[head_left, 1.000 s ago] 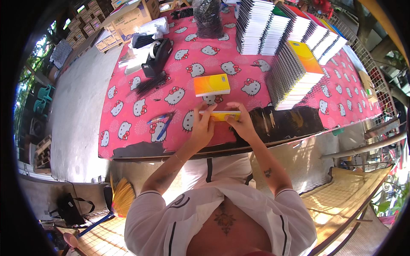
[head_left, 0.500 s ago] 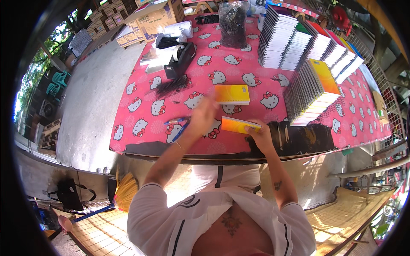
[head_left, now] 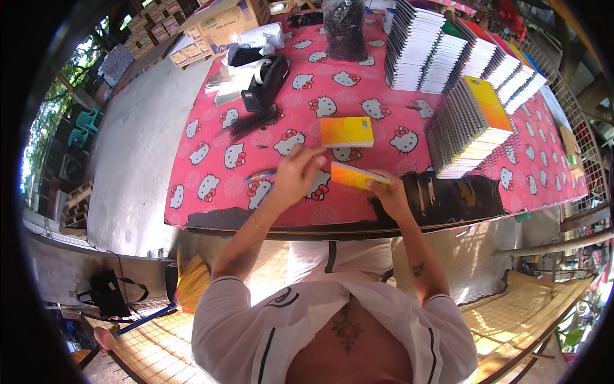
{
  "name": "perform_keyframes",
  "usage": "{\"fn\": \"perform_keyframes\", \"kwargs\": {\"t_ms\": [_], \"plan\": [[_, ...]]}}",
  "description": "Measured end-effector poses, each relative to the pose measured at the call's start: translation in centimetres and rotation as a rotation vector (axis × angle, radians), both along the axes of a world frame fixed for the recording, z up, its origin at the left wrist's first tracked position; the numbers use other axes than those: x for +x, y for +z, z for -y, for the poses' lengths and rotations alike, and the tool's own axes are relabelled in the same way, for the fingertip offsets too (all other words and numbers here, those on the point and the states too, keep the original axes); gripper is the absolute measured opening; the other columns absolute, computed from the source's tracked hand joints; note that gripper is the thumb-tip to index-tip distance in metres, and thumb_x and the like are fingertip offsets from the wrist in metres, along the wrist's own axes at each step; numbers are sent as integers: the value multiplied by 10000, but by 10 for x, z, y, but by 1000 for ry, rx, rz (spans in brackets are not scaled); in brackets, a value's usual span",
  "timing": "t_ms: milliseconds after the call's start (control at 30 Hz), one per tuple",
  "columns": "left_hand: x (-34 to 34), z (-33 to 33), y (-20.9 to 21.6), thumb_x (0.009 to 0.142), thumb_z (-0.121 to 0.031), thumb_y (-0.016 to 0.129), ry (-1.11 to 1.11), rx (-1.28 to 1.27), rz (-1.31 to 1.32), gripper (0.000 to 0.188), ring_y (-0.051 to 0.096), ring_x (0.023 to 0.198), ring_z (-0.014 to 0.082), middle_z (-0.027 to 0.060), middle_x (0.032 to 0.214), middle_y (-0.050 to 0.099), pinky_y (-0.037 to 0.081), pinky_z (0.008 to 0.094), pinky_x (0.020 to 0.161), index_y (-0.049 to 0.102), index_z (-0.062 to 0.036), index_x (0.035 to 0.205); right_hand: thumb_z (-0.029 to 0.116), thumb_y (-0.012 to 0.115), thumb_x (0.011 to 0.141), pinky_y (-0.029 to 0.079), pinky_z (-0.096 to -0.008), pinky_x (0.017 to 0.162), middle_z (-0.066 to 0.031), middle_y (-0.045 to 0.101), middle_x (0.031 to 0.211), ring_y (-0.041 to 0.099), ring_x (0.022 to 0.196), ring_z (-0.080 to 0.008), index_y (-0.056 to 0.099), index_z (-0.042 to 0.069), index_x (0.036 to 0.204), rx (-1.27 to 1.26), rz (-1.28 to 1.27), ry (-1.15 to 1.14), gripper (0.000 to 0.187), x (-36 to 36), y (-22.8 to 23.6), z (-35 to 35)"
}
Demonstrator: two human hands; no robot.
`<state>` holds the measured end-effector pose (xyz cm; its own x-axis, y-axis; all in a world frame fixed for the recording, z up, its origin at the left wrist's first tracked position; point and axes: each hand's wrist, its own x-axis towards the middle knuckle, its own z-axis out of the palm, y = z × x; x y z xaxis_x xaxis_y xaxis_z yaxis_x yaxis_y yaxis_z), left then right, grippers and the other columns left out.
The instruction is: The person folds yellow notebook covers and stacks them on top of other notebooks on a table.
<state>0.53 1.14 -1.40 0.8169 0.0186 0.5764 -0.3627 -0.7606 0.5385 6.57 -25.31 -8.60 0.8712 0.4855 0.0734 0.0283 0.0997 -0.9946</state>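
Note:
My right hand grips a small yellow-orange notebook near the table's front edge, thumb on its cover. The notebook is tilted, with its long edge raised. My left hand hovers just left of it with bent fingers, thumb and forefinger close together. Whatever lies between those fingertips is too small to make out. Another yellow-orange notebook lies flat just beyond both hands. Blue pens rest on the cloth, partly covered by my left forearm.
A pile of black spiral coils lies to the left, below a black tape dispenser. On the right stand a tall stack of yellow spiral notebooks and further notebook stacks. A black plastic-wrapped bundle stands at the back.
My left hand has slowed from a blur and sits slightly lower relative to the flat notebook. My right hand has tilted the held notebook further. The view has shifted slightly.

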Motion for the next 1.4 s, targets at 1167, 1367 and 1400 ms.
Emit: {"fn": "perform_keyframes", "kwargs": {"t_ms": [1167,1367,1400], "plan": [[-32,60,-17,936,-295,646,195,501,41,606,406,1356,356,149,1486,419,280,579,1130,436,-106,1472,114,665,974,526,-258,794,-73,730,1007,633,900,-83,683,-28,1167,-39,216,-132,240,-20,26,-8],[0,6,3,912,-259,698,-216,307,-283,250,651,1043,259,61,1110,687,266,590,1147,674,-122,1120,90,652,970,521,-254,785,-96,731,971,631,866,-76,686,-13,1172,-114,309,-59,229,-20,16,-2],[0,7,4,909,-253,704,-231,264,-252,206,660,988,251,41,1037,690,268,585,1147,678,-119,1064,89,652,970,519,-252,786,-94,731,975,630,868,-76,684,-16,1173,-128,293,-43,230,-19,17,0]]}}
